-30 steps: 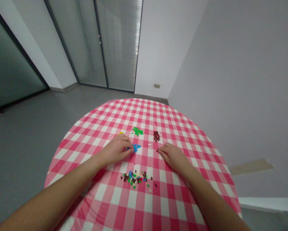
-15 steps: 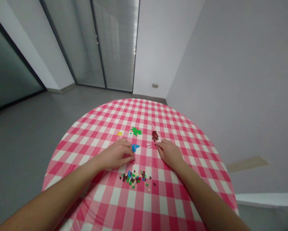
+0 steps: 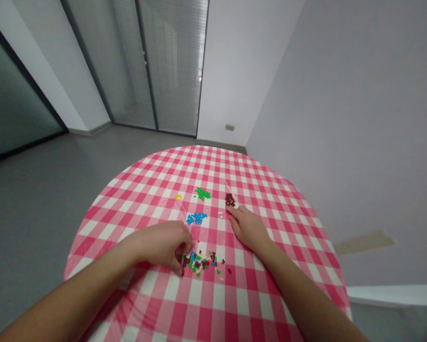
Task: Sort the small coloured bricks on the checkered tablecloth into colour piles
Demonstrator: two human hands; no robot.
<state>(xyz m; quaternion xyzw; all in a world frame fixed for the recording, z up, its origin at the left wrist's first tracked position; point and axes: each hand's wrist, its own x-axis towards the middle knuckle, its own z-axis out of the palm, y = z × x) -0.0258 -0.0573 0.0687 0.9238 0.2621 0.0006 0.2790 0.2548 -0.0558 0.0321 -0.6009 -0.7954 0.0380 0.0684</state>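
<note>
left hand (image 3: 166, 243) with thumb and fingers apart, mixed pile (image 3: 202, 262) just right of it, right hand (image 3: 249, 228) fingers apart too, brown pile (image 3: 229, 199) at its fingertip, roomy checkered cloth (image 3: 295, 228) rightward

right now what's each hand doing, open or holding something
Left hand: open, thumb and fingers apart beside the mixed pile.
Right hand: fingertip at the brown pile; cannot tell whether it holds anything.
</note>
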